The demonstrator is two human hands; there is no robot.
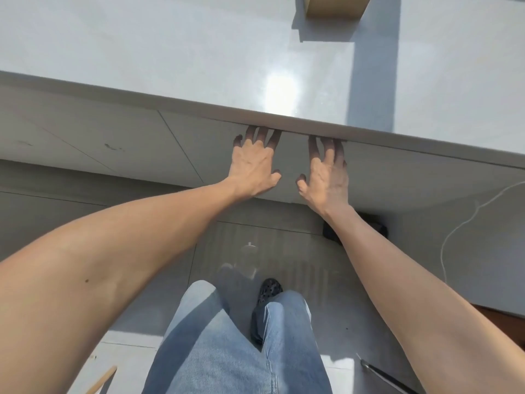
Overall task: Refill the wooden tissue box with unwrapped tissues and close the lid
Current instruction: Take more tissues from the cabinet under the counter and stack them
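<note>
The wooden tissue box [335, 5] stands at the far edge of the white counter [199, 58], cut off by the top of the view. No tissues are in sight. My left hand [252, 166] and my right hand [326, 174] are both pressed flat against a grey cabinet front [292, 166] just under the counter's edge. Their fingers are spread and the fingertips are tucked under the overhang. Neither hand holds anything.
Grey cabinet fronts [99, 143] run left and right below the counter. My legs in blue jeans [227, 351] and a black shoe [264, 302] stand on the tiled floor. A white cord [460, 223] hangs at the right, near a dark object [377, 226].
</note>
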